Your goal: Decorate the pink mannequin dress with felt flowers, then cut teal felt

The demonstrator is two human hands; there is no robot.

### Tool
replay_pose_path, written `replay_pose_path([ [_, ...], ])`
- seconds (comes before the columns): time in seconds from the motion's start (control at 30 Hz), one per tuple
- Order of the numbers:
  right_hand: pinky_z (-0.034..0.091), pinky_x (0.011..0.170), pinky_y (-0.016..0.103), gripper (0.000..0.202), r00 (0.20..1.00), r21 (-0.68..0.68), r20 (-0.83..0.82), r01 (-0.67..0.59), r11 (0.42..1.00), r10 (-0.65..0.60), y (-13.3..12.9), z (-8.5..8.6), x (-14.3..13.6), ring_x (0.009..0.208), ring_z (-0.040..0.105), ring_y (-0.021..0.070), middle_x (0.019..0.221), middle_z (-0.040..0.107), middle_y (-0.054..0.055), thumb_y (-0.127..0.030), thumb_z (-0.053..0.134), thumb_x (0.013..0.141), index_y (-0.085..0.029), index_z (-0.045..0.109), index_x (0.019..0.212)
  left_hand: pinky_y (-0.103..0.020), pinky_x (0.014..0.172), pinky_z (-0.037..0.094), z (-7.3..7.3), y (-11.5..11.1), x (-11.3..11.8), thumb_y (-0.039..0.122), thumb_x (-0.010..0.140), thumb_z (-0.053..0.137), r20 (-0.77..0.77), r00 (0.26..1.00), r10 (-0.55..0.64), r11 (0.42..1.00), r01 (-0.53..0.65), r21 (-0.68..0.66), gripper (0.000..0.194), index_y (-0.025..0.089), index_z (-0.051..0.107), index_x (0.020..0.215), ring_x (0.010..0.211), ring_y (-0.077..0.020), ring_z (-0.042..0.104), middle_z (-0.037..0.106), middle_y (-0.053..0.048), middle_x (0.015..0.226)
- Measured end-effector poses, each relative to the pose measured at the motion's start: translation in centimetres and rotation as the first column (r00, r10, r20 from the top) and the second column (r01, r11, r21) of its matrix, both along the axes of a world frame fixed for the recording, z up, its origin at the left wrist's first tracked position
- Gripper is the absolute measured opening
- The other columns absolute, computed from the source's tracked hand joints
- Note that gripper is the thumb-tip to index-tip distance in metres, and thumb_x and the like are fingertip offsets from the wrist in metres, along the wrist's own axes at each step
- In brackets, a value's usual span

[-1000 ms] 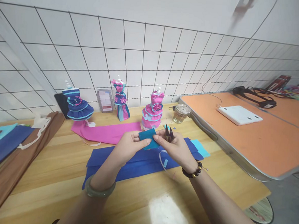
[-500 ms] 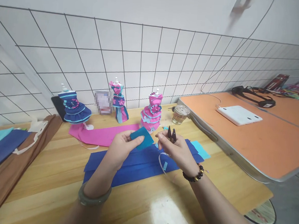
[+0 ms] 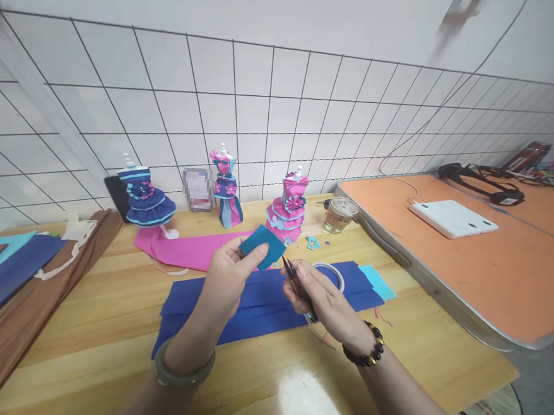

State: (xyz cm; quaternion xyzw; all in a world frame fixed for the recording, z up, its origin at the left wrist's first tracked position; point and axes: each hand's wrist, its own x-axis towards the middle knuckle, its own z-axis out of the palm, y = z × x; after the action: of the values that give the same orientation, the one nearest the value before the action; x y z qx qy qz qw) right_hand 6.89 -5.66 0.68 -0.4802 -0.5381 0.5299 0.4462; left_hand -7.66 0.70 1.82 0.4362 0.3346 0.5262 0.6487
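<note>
Between the thumb and fingers of my left hand [image 3: 229,272] is a small teal square [image 3: 261,243], held above the blue fabric. My right hand [image 3: 321,296] grips dark pointed snips [image 3: 295,281], their tips close to the square's lower right corner without clearly touching it. Under both hands a folded dark blue fabric [image 3: 260,310] lies across the wooden table [image 3: 227,381]. A white ring of tape [image 3: 341,276] rests on it, partly hidden by my right hand. Light blue scraps [image 3: 313,243] lie just beyond.
Three small dress forms stand at the back: blue [image 3: 147,195], mixed-colour [image 3: 226,188] and pink [image 3: 290,205]. A pink fabric strip [image 3: 183,248] lies before them. A lidded cup [image 3: 340,215] stands beside the orange table [image 3: 463,265]. Brown fabric [image 3: 57,293] is at left.
The snips have swung from pointing upward to pointing left toward the teal square, as my right hand turned. The square is still in my left hand. The view has shifted slightly.
</note>
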Motion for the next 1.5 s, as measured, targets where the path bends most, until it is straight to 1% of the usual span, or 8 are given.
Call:
replay_pose_path([
  [0.13,0.027,0.046,0.022,0.033,0.999,0.023,-0.03,-0.018,1.0,0.019,0.1,-0.1,-0.1,0.048,0.033,0.0072,0.064,0.043,-0.004,-0.047,0.03,0.091,-0.018,0.047,0.09,-0.026,0.072,0.046,0.2,-0.2,0.0,0.021,0.066,0.07,0.056,0.998,0.011,1.0,-0.011,0.001,0.019,0.013,0.064,0.082,0.071,-0.0123,0.059,0.067,-0.002,0.076],
  [0.3,0.027,0.043,0.022,0.033,0.996,0.039,-0.049,-0.069,0.997,0.071,0.3,-0.4,-0.4,0.044,0.033,0.0068,0.06,0.043,-0.005,-0.047,0.029,0.092,-0.018,0.044,0.093,-0.025,0.069,0.044,0.1,-0.2,-0.1,0.022,0.07,0.067,0.076,0.996,-0.036,0.999,0.034,0.024,0.014,0.013,0.063,0.08,0.07,-0.0111,0.057,0.066,-0.001,0.076],
  [0.53,0.026,0.041,0.02,0.029,0.999,0.099,-0.042,-0.018,0.995,0.023,0.5,-0.3,-0.9,0.045,0.033,0.007,0.061,0.042,-0.004,-0.045,0.029,0.093,-0.019,0.043,0.091,-0.023,0.061,0.041,-0.4,-0.3,0.2,0.021,0.073,0.065,0.035,0.998,-0.053,0.998,0.052,0.032,0.011,0.014,0.061,0.08,0.061,-0.009,0.051,0.059,0.001,0.068],
  [0.7,0.026,0.04,0.02,0.03,0.999,0.103,-0.035,0.0,0.995,0.004,0.6,-0.3,-1.2,0.045,0.032,0.0069,0.06,0.04,-0.005,-0.044,0.029,0.093,-0.019,0.043,0.084,-0.026,0.071,0.044,-0.6,-0.3,0.4,0.02,0.071,0.066,0.066,0.994,-0.085,0.996,0.084,0.024,0.012,0.014,0.062,0.081,0.069,-0.0114,0.056,0.063,-0.001,0.071],
  [1.03,0.023,0.041,0.02,0.036,0.995,0.13,-0.08,0.063,0.99,-0.053,1.1,-0.4,-2.0,0.045,0.028,0.0067,0.055,0.032,-0.006,-0.044,0.03,0.092,-0.019,0.036,0.067,-0.022,0.066,0.043,-1.1,-0.4,0.7,0.019,0.068,0.069,0.034,0.999,0.027,0.999,-0.027,0.017,0.012,0.013,0.062,0.075,0.066,-0.0086,0.054,0.063,0.0,0.071],
  [1.17,0.022,0.04,0.02,0.037,0.993,0.126,-0.101,0.081,0.989,-0.069,1.2,-0.4,-2.2,0.044,0.027,0.0064,0.054,0.032,-0.006,-0.044,0.031,0.092,-0.019,0.035,0.065,-0.023,0.068,0.044,-1.2,-0.6,1.0,0.019,0.068,0.069,0.043,0.998,0.051,0.998,-0.052,0.023,0.012,0.013,0.062,0.075,0.068,-0.009,0.055,0.063,0.0,0.073],
  [1.33,0.022,0.04,0.02,0.036,0.992,0.13,-0.096,0.092,0.987,-0.08,1.2,-0.5,-2.0,0.044,0.028,0.0064,0.053,0.032,-0.006,-0.045,0.032,0.092,-0.017,0.043,0.072,-0.025,0.065,0.044,-1.0,-0.6,0.9,0.022,0.07,0.067,0.032,0.999,0.039,0.998,-0.04,0.051,0.012,0.013,0.06,0.075,0.063,-0.0103,0.054,0.061,0.0,0.068],
  [1.5,0.022,0.04,0.02,0.036,0.994,0.12,-0.083,0.076,0.99,-0.067,0.9,-0.4,-1.7,0.044,0.028,0.0063,0.053,0.032,-0.006,-0.046,0.033,0.091,-0.016,0.049,0.079,-0.023,0.063,0.042,-0.9,-0.8,0.8,0.021,0.07,0.066,-0.016,0.999,0.039,0.996,-0.038,0.078,0.01,0.014,0.06,0.074,0.062,-0.0095,0.053,0.061,0.001,0.067],
])
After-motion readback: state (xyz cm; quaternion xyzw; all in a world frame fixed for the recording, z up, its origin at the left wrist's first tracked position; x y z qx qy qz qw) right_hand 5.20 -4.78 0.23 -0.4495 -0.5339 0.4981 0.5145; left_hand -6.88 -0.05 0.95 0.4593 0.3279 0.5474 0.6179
